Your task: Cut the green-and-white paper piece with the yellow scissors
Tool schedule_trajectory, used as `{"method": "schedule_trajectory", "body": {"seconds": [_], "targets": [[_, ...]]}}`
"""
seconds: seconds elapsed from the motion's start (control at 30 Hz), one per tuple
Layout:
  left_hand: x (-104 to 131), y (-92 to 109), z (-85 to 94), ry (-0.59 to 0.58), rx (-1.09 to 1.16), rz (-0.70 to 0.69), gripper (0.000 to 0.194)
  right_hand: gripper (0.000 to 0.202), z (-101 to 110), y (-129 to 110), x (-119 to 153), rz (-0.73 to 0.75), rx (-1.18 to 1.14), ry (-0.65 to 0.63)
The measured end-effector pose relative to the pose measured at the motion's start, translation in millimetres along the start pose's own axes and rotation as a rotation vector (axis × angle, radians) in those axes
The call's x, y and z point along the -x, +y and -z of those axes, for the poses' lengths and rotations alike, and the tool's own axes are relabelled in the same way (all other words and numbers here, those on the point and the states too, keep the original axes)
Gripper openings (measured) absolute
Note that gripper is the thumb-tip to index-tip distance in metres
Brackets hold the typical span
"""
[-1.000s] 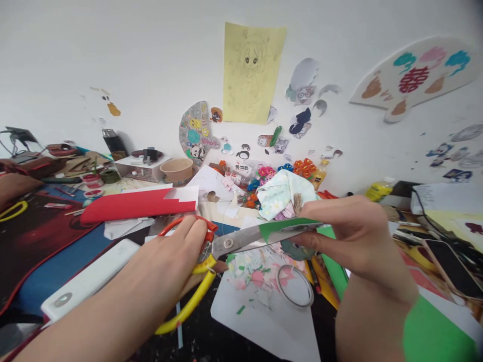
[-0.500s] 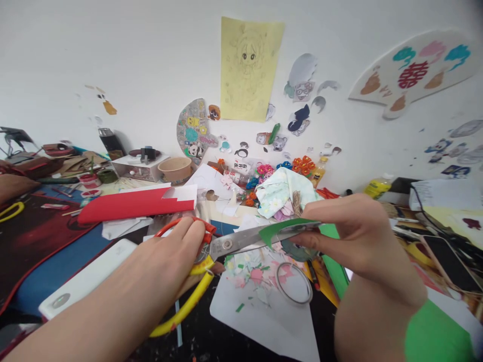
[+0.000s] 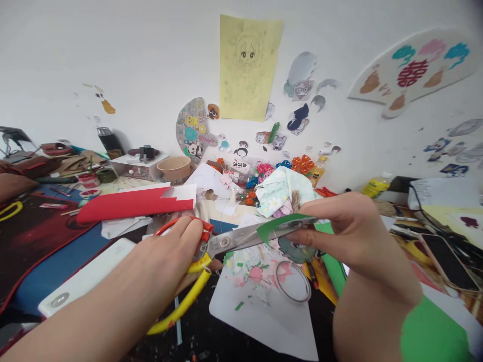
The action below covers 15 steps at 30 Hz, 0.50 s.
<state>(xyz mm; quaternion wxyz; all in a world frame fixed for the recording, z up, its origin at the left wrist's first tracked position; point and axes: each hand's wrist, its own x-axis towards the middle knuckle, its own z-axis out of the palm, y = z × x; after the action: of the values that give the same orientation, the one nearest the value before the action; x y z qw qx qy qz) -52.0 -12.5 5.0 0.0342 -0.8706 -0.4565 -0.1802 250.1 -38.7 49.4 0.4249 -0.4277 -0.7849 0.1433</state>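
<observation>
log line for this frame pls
left hand: grips scissors | right hand: pinches green paper piece | blades closed on paper | scraps on white sheet below

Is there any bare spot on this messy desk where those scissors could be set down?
Some: the near part of the white paper sheet, below the metal ring, and the blue mat strip between the dark red mat and white flat box. Along the wall, around the brown paper bowl, it is crowded.

Left hand [image 3: 171, 251] curled in a grip, right hand [image 3: 347, 229] pinching
</observation>
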Motion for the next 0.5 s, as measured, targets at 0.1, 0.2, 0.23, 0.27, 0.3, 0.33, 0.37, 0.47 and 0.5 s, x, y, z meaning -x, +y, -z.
{"method": "schedule_trajectory", "body": {"seconds": [0.1,0.2,0.23,0.27,0.3,0.33,0.37,0.47,0.5], "targets": [[-5.5,6.7,5.2,-0.131,-0.051,-0.011,0.033,0.026,-1.3,1.6,0.1,-0.027,-0.003,0.009],[-11.0,12.4,11.2,-0.173,-0.012,0.010,0.025,0.027,-5.0,3.6,0.3,-0.028,-0.033,0.052],[-12.2,13.7,12.3,-0.164,0.000,0.023,0.023,0.027,-6.7,4.0,0.1,-0.024,-0.050,0.068],[-13.1,14.7,12.8,-0.146,0.012,0.037,0.021,0.027,-8.6,4.2,-0.3,-0.021,-0.067,0.084],[-13.7,15.2,12.6,-0.127,0.024,0.049,0.021,0.026,-10.4,4.1,-0.8,-0.021,-0.082,0.101],[-14.0,15.4,12.0,-0.109,0.036,0.054,0.021,0.025,-12.3,3.7,-1.4,-0.024,-0.095,0.118],[-14.3,15.3,11.1,-0.084,0.046,0.054,0.021,0.022,-14.1,3.3,-2.0,-0.026,-0.110,0.133],[-14.8,14.3,8.3,-0.007,0.051,0.028,0.023,0.014,-19.3,2.2,-3.2,-0.010,-0.167,0.167],[-15.0,14.3,7.9,0.016,0.045,0.015,0.025,0.012,-21.0,2.3,-3.2,0.002,-0.183,0.173]]}}
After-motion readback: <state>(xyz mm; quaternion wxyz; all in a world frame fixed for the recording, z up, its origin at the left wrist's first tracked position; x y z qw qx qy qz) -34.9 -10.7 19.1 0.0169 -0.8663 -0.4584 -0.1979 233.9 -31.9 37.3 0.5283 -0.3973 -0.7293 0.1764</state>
